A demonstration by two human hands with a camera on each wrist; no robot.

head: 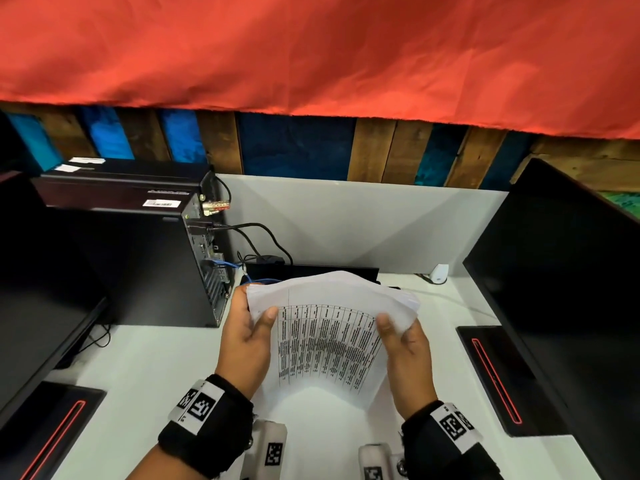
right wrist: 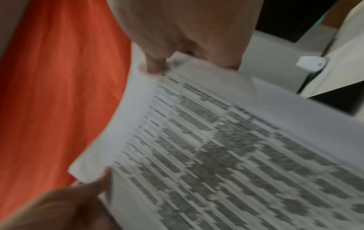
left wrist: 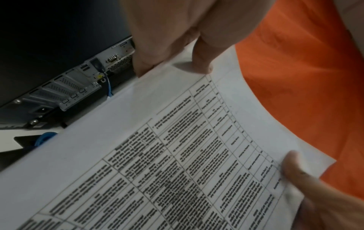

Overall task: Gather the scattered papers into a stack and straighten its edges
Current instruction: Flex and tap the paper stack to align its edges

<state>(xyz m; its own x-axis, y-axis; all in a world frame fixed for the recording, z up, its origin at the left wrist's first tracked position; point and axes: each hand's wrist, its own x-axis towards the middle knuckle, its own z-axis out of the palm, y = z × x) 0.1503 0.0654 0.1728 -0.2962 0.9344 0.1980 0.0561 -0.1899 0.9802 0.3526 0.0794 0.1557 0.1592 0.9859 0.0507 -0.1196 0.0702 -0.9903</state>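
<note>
A stack of white papers (head: pixel 329 341) with a printed table on the top sheet is held up above the white desk (head: pixel 149 368), bowed between both hands. My left hand (head: pixel 247 336) grips its left edge, thumb on the printed face and fingers behind. My right hand (head: pixel 405 341) grips the right edge the same way. The left wrist view shows the papers (left wrist: pixel 177 155) close up with both thumbs on the top sheet. In the right wrist view the papers (right wrist: pixel 216 147) are blurred, and their edges at the near corner are uneven.
A black computer tower (head: pixel 138 258) with cables at its back stands to the left. Dark monitors flank the desk at left (head: pixel 38 306) and right (head: pixel 568 289). A white partition (head: pixel 363 223) closes the back, with a small white device (head: pixel 440 273) near it. Red cloth (head: pixel 311 50) hangs above.
</note>
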